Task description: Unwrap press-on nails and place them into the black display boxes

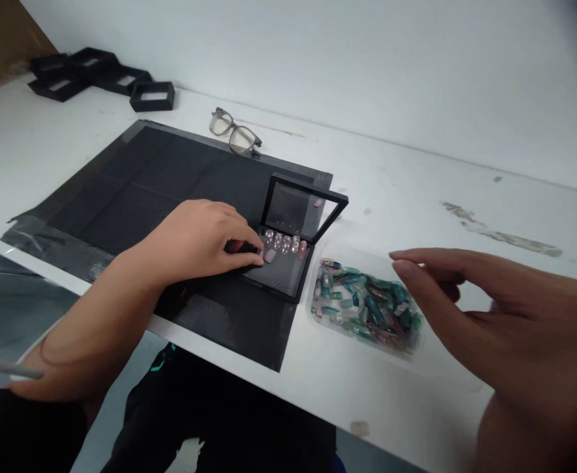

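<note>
My left hand [209,236] reaches into an open black case [282,282], thumb and forefinger closed around what looks like a press-on nail at the left end of a row. Several glittery, pinkish press-on nails [286,243] stand along the hinge side, and a plain pale pink nail [270,255] lies just in front of them. The lid, with its mirror [293,210], is tilted up. Over the right side of a clear plastic box [337,338], my right hand [485,309] holds thumb and forefinger together; anything between them is too small to make out. Teal and brownish nails [371,305] fill the box.
Beneath the case lies a black mat [170,171] on the white table [455,407]. Eyeglasses [236,131] rest by its far edge. Several black frame-like boxes [153,97] are piled at the back left, near the white wall [347,72].
</note>
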A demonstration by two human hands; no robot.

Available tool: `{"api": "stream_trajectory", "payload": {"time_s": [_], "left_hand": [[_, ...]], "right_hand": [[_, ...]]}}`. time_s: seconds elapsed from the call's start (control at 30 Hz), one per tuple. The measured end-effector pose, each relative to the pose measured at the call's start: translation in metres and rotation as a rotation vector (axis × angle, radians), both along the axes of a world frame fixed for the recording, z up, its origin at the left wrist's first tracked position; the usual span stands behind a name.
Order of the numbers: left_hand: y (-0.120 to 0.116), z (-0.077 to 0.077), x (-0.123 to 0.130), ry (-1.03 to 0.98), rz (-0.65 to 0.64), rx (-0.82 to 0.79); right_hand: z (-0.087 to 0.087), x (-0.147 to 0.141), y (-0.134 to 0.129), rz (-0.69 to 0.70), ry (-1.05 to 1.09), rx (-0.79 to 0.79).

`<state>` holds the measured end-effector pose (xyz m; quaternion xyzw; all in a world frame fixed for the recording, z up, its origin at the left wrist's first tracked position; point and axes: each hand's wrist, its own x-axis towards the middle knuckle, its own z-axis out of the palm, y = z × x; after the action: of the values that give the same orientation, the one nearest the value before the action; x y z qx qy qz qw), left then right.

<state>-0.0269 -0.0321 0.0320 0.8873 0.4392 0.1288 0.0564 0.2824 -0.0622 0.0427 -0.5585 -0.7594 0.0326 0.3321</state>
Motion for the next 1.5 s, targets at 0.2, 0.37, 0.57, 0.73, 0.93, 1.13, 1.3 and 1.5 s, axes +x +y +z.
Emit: {"api": "stream_trajectory", "payload": {"time_s": [0.2, 0.37, 0.57, 0.73, 0.93, 1.13, 1.3, 1.5], "left_hand": [[0.000, -0.006, 0.002, -0.057, -0.017, -0.024], [-0.002, -0.003, 0.004, -0.043, -0.031, 0.025], [-0.011, -0.005, 0.022, -0.122, -0.233, 0.213], [-0.022, -0.013, 0.043, -0.140, -0.449, 0.294], [-0.025, -0.016, 0.052, -0.225, -0.424, 0.370], [-0.026, -0.020, 0.062, -0.217, -0.571, 0.312], [-0.023, -0.019, 0.059, -0.183, -0.521, 0.209], [-0.020, -0.020, 0.056, -0.200, -0.544, 0.089]], "right_hand": [[0.002, 0.002, -0.002, 0.026, -0.011, -0.013], [0.003, 0.007, 0.000, 0.010, -0.007, -0.059], [-0.004, 0.026, 0.011, 0.175, -0.161, -0.258], [-0.004, 0.026, 0.009, 0.255, -0.231, -0.443], [0.006, 0.028, 0.004, 0.147, -0.200, -0.350], [0.011, 0.048, 0.005, -0.063, -0.141, -0.182], [0.016, 0.053, -0.001, 0.289, -0.165, -0.735], [0.005, 0.032, -0.005, 0.279, -0.425, -0.786]]}}
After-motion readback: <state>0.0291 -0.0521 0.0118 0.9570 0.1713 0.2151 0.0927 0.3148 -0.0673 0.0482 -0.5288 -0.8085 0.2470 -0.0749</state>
